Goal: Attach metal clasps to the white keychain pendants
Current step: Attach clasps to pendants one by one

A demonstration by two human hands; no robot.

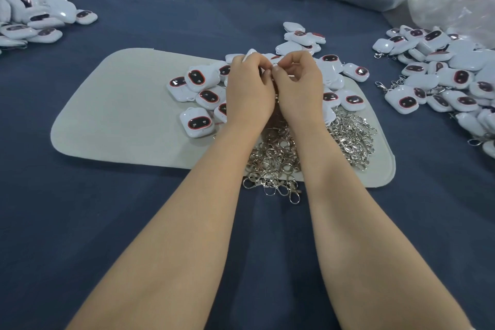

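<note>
Spilling over mat's [112, 104] near edge: clasps [276, 169]

I count one mat [107, 115]; three pendant heaps [203, 94] — on it, left of it, right of it; one clasp heap [348, 136] on it.

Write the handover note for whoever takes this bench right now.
Left hand: holds one white pendant above the grey mat.
Right hand: pinches a clasp against it; the join is hidden.
Loose clasps lie heaped on the mat's near edge, with bare pendants just beyond.
Done: the right pile, where several pendants show clasps.
Left: finish this one, then the mat's pendants. The far-left pile is too unclear to judge.
</note>
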